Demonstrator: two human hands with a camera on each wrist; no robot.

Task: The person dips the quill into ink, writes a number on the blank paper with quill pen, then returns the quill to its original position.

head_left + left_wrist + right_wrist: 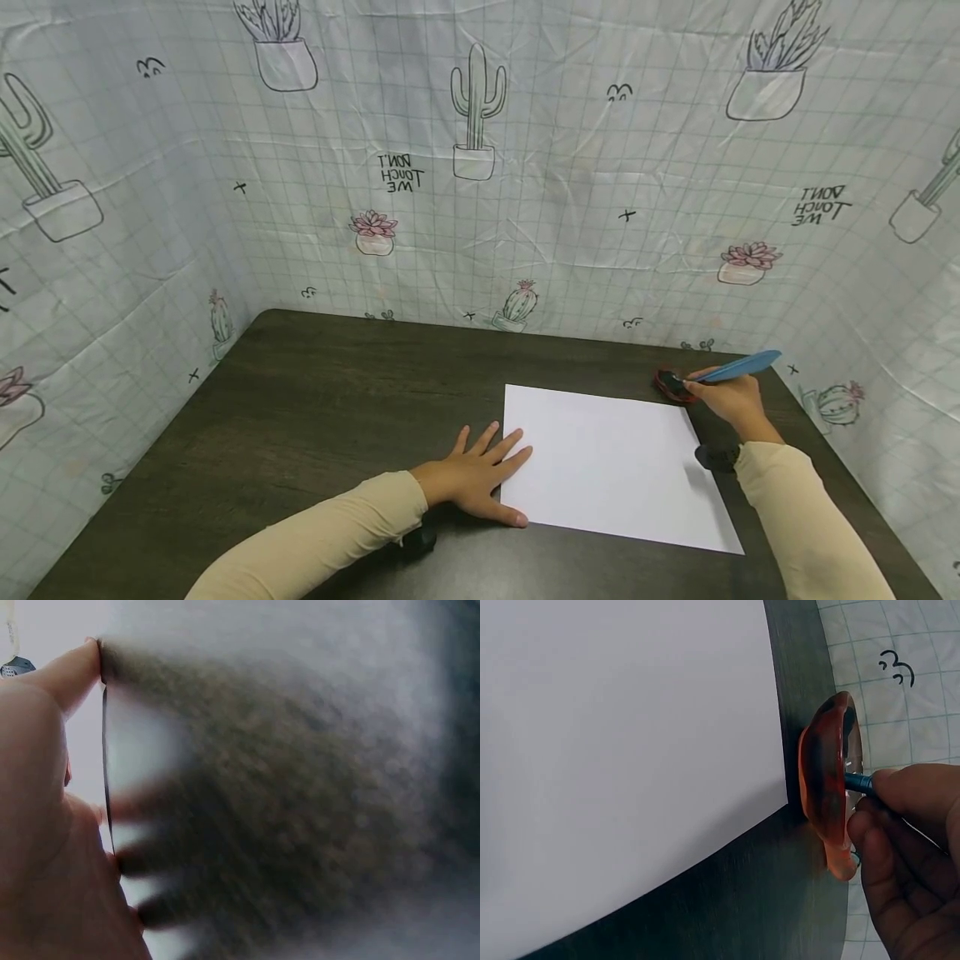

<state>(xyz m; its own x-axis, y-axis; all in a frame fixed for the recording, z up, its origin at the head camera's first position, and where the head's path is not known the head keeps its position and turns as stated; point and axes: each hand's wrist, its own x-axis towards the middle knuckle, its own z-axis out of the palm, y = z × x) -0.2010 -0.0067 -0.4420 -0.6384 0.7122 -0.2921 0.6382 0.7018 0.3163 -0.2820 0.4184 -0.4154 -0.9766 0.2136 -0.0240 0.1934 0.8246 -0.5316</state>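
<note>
A blue feather quill pen [742,367] is pinched between the thumb and fingers of my right hand [731,402]. Its teal shaft [861,783] reaches down into a small reddish, glassy dish [826,776] with dark contents, so the tip is hidden. This dish sits just past the far right corner of a blank white sheet of paper [600,467]. My left hand [478,483] rests with spread fingers on the sheet's left edge. Close up in the left wrist view, the left hand [34,802] shows beside a dark, blurred surface.
Under everything is a dark wood table [337,392]. A pale curtain [555,217] printed with cacti and grid lines surrounds its back and sides. Black wrist devices [716,458] are worn under both forearms.
</note>
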